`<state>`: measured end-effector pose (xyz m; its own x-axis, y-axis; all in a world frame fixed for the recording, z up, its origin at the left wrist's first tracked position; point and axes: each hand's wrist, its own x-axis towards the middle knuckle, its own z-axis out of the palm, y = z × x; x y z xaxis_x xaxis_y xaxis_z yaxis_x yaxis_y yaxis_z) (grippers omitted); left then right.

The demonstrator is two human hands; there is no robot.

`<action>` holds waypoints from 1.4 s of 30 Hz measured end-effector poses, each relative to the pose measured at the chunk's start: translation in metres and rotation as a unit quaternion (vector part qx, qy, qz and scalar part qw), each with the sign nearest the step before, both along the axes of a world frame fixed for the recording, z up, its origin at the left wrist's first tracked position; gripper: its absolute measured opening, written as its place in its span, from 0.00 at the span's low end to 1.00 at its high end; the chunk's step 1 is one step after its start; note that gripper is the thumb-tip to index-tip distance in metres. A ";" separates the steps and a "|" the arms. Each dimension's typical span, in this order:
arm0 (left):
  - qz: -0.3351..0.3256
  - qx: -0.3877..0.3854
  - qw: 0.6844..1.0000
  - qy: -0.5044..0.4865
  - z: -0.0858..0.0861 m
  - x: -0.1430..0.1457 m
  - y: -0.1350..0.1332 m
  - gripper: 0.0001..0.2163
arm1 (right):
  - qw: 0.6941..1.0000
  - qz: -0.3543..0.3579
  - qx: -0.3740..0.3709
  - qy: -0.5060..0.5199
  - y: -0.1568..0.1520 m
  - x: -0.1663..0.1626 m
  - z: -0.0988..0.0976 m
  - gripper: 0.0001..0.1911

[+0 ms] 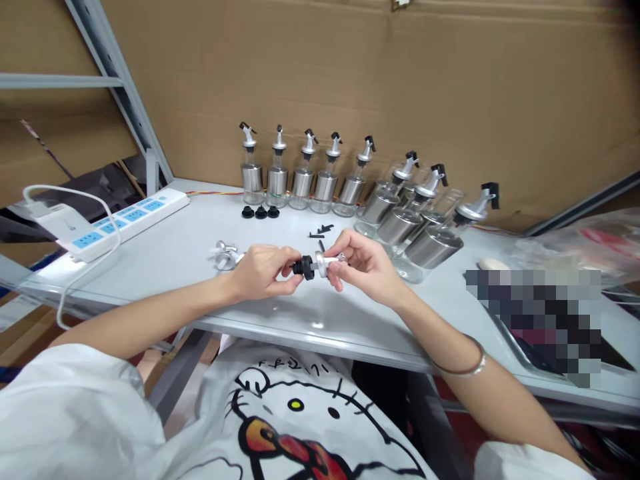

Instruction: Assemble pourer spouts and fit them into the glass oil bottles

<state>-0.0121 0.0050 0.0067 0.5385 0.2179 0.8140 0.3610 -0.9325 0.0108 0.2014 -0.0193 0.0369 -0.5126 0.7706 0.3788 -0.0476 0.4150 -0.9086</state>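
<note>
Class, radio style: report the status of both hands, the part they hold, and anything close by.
Left hand pinching black stopper. Right hand gripping metal pourer cap. Parts meet above table. Spare pourer beside left hand; bottles behind right.

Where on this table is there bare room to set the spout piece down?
Bare tabletop lies between the power strip and the left hand, and along the front edge below both hands. The back is crowded: upright bottles, tipped bottles, black stoppers. Right hand holds the spout piece.
</note>
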 end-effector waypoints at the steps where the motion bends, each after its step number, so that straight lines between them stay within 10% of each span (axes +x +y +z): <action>1: -0.003 0.000 1.000 0.002 0.000 0.000 0.000 0.05 | 1.000 -0.004 0.002 -0.006 0.000 -0.001 0.000 0.14; 21: 0.021 -0.122 0.990 0.069 -0.007 -0.005 0.003 0.12 | 0.973 -0.070 0.208 -0.071 0.007 0.000 -0.006 0.07; 42: 0.038 -0.054 0.994 0.081 -0.008 -0.005 0.000 0.11 | 0.997 -0.018 -0.070 -0.023 -0.004 -0.007 -0.006 0.14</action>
